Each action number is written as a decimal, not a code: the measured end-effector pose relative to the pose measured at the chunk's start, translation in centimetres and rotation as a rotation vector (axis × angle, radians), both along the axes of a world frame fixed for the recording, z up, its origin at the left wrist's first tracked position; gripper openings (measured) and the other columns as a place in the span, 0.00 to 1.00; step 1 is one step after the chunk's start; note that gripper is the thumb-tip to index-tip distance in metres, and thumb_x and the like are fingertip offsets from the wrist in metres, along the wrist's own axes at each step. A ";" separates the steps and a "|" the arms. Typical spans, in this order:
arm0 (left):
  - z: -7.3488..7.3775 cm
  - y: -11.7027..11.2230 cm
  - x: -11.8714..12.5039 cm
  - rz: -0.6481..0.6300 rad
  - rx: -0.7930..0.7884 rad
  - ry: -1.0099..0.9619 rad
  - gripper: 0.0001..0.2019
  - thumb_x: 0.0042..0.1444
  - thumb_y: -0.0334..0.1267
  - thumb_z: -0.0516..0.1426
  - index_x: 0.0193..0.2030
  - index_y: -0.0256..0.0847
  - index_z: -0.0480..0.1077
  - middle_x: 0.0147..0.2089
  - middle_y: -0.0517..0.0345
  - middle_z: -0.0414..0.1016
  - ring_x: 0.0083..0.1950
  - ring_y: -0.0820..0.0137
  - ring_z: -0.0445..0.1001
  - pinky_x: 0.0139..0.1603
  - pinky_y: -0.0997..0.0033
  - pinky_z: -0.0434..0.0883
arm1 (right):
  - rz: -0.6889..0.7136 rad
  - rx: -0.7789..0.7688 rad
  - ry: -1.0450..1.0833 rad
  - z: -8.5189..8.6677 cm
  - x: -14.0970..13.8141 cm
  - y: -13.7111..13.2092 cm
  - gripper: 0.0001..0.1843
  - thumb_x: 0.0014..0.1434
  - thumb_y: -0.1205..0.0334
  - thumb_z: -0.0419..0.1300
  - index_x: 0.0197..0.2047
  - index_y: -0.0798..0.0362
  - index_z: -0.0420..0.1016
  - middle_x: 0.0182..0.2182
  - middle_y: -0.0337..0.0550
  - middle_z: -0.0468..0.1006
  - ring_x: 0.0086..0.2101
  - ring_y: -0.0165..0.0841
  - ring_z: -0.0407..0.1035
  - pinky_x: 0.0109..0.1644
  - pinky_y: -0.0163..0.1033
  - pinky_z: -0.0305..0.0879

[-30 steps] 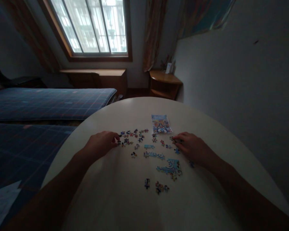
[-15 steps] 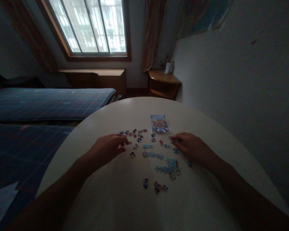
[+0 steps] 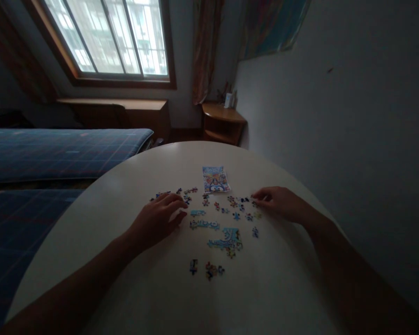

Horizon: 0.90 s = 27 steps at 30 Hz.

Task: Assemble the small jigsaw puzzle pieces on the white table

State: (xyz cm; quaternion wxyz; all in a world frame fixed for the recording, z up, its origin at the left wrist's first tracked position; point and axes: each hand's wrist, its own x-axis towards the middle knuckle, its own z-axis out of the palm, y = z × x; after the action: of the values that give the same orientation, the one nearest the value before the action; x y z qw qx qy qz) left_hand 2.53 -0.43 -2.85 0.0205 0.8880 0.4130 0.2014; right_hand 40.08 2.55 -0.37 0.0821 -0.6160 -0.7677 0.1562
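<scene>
My left hand (image 3: 164, 213) hovers low over the left side of the puzzle pieces, thumb apart from its fingers, with nothing seen in them; it hides some pieces. At the right end of the spread, my right hand (image 3: 277, 203) has its bent fingertips beside loose jigsaw pieces (image 3: 244, 200), thumb slightly apart; whether they touch is unclear. Between the hands lie a joined light-blue strip (image 3: 205, 224), a shorter blue strip (image 3: 197, 213) and a larger joined puzzle section (image 3: 228, 238). Nearer me are a small joined cluster (image 3: 211, 270) and another piece (image 3: 193, 266).
A printed picture packet (image 3: 215, 179) lies behind the pieces on the round white table (image 3: 132, 298). Beds with blue plaid covers (image 3: 63, 149) stand to the left. A wooden corner stand (image 3: 223, 114) is beyond the table, and a wall (image 3: 352, 130) runs along the right.
The view has swung right. My right hand has moved right across the table, uncovering pieces. My left hand now covers pieces at the left that showed earlier.
</scene>
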 end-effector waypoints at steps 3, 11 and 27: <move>-0.8 0.2 0.5 -0.057 0.029 -0.069 0.08 0.66 0.38 0.53 0.48 0.44 0.72 0.53 0.52 0.75 0.54 0.62 0.71 0.55 0.55 0.72 | 0.014 -0.016 0.008 0.3 0.4 0.0 0.12 0.60 0.59 0.60 0.45 0.49 0.81 0.38 0.45 0.83 0.36 0.36 0.76 0.40 0.39 0.70; -1.9 1.0 0.7 -0.246 -0.011 -0.051 0.13 0.65 0.38 0.55 0.55 0.46 0.69 0.61 0.53 0.70 0.65 0.60 0.64 0.65 0.50 0.64 | 0.066 -0.120 0.037 0.6 0.9 -0.1 0.09 0.57 0.60 0.62 0.40 0.49 0.82 0.36 0.42 0.84 0.36 0.36 0.77 0.41 0.40 0.69; -1.9 1.0 0.8 -0.211 -0.024 -0.021 0.17 0.64 0.39 0.54 0.60 0.45 0.67 0.62 0.51 0.70 0.65 0.58 0.64 0.66 0.48 0.62 | 0.048 -0.022 -0.020 0.5 0.3 -0.2 0.10 0.61 0.61 0.60 0.43 0.50 0.82 0.39 0.44 0.84 0.38 0.35 0.77 0.43 0.37 0.69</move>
State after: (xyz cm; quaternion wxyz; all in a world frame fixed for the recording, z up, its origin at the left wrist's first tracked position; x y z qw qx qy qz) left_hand 3.31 0.61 -4.79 0.0567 0.9240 0.3194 0.2027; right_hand 40.40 2.36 0.14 0.0640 -0.6000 -0.7812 0.1604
